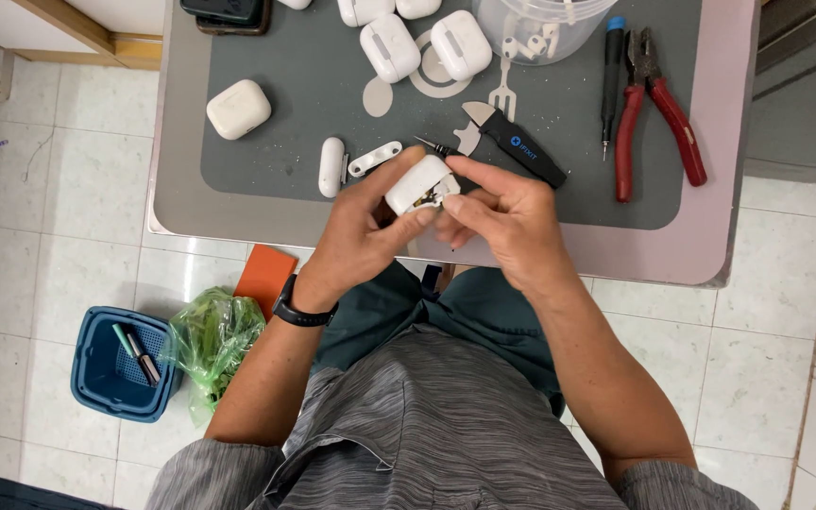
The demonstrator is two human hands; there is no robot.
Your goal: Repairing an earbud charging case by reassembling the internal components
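Observation:
My left hand point(363, 231) and my right hand point(501, 219) together hold a small white earbud case point(419, 183) with its inner parts exposed, just above the table's front edge. The left thumb and fingers wrap the case from the left. The right fingertips pinch its right side. A black band sits on my left wrist point(300, 312). Right behind the case on the grey mat point(285, 123) lie a white case lid point(331, 166), a flat white part point(375, 159) and a black-handled knife point(517, 142).
Several more white cases point(238, 109) lie on the mat, with a clear tub point(540, 24), a thin screwdriver point(612, 76) and red pliers point(654, 109). On the tiled floor at left are a blue basket point(120, 364), a green bag point(214, 340) and an orange sheet point(266, 274).

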